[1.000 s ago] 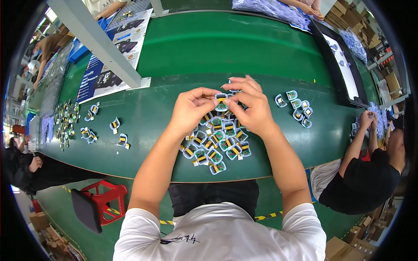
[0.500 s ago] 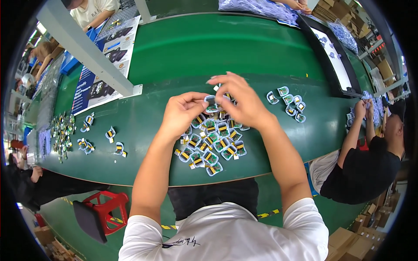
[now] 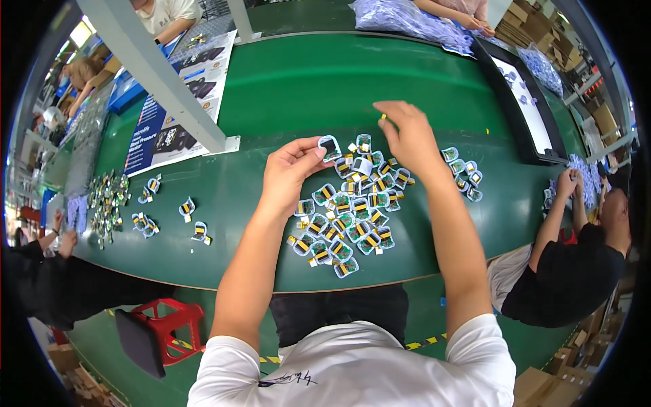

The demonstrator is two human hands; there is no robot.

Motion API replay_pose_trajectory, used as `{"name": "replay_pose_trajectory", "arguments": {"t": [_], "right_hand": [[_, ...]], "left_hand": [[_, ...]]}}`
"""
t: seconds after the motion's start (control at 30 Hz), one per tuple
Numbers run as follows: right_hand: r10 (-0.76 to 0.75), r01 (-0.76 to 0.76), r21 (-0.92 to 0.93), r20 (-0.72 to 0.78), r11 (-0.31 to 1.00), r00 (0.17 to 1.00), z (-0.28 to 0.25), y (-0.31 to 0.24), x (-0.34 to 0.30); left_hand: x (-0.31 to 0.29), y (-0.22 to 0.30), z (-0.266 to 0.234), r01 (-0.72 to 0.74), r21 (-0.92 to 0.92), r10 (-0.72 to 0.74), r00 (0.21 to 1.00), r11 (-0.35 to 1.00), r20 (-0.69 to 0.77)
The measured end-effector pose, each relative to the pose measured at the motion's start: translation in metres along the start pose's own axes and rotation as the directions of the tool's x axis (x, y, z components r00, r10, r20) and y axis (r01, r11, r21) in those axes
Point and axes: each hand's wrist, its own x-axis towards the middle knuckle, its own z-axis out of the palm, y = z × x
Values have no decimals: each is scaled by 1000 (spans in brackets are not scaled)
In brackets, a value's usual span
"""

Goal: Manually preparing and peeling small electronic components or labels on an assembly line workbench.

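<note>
My left hand (image 3: 296,163) pinches a small white-rimmed plastic housing with a dark screen (image 3: 329,147) between thumb and fingers, held just above the far left of a pile. My right hand (image 3: 405,132) is raised apart from it, beyond the pile's far right side. A tiny yellow piece (image 3: 384,117) shows between its thumb and forefinger; whether more hangs from it I cannot make out. Below both hands lies a loose pile of similar housings (image 3: 341,203) with green circuit boards, black-and-yellow parts and small white tabs.
Several more housings lie right (image 3: 461,175) and left (image 3: 146,224) on the green table (image 3: 488,224). Loose circuit boards (image 3: 108,203) are heaped farther left. A grey metal post (image 3: 163,81) rises over a printed sheet. A black tray (image 3: 522,95) stands far right; a co-worker (image 3: 559,251) sits nearby.
My right hand has pulled away from the housing, moving right and farther off, with a tiny yellow piece at its fingertips. My left hand still grips the housing. The whole view has shifted slightly.
</note>
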Motion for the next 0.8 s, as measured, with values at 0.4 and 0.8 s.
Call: {"name": "replay_pose_trajectory", "arguments": {"t": [0.4,0.8], "right_hand": [[-114,92,602,-1,793,993,-7,-57,-32],[-255,304,589,-168,749,952,-8,-56,-30]], "left_hand": [[0,2,0,58,-173,-53,998,983,35],[0,0,-1,80,-100,-74,995,992,68]]}}
